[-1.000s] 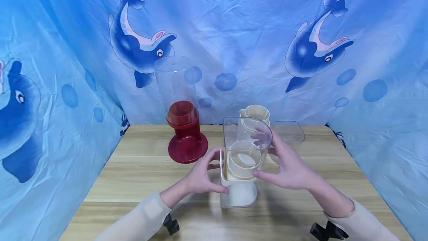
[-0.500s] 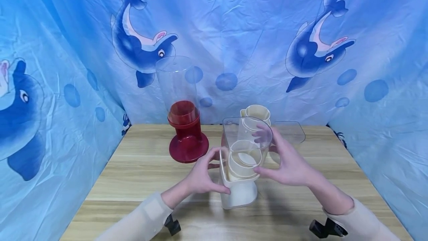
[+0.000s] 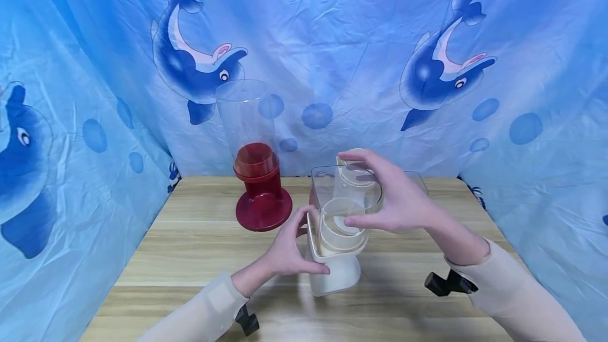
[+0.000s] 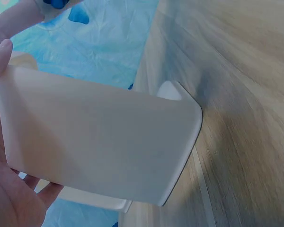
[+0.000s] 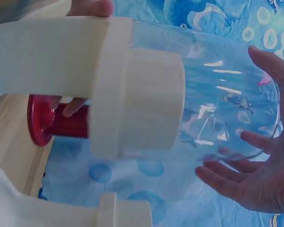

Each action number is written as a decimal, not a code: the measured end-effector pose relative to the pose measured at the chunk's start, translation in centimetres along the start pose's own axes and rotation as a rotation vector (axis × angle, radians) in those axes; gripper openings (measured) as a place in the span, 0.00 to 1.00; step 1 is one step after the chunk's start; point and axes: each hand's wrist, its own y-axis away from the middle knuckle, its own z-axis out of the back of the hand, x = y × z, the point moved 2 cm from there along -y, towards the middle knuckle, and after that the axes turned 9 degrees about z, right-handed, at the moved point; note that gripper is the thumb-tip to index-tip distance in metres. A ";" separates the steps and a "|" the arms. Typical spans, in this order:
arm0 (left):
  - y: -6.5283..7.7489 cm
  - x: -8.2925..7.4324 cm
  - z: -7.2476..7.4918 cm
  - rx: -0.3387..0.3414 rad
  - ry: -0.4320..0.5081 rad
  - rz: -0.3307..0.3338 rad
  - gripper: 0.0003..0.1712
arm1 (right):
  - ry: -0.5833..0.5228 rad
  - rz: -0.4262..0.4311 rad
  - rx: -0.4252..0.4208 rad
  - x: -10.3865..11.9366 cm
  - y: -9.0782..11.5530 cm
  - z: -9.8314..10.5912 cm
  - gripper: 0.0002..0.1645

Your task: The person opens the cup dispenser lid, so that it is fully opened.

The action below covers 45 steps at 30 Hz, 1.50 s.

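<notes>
At table [image 3: 199, 241]: two cream stands [image 3: 336, 277], one in left hand [image 3: 291, 255]; one red stand [image 3: 263, 211].

Pale cream sleeves [image 3: 204, 302], black blocky mounts [image 3: 451, 283] at cuffs, bare hands [image 3: 287, 252].

Three bases: one red base [image 3: 263, 212], one near white base [image 3: 334, 277] and one rear white base [image 5: 52, 208]. Two clear tubs: one round tub [image 3: 244, 115] on red, one near tub [image 5: 213, 104] on white. One clear piece [image 3: 420, 182], partly hidden. Two hands: one left hand [image 3: 287, 249], one right hand [image 3: 396, 194]. Two sleeves [image 3: 204, 300]. Three dolphins [image 3: 182, 65] in the head view. One table [image 3: 190, 257].
</notes>
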 end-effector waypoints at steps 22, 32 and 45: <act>-1.2 1.1 0.3 0.018 0.118 0.061 0.44 | 0.045 -0.039 0.095 1.6 -1.5 0.0 0.55; -0.5 1.3 0.0 0.005 0.111 0.029 0.43 | -0.005 -0.061 0.093 1.4 -1.5 -0.3 0.52; -0.7 0.6 0.0 0.019 0.123 0.028 0.44 | -0.030 -0.079 0.094 0.8 -1.9 0.2 0.54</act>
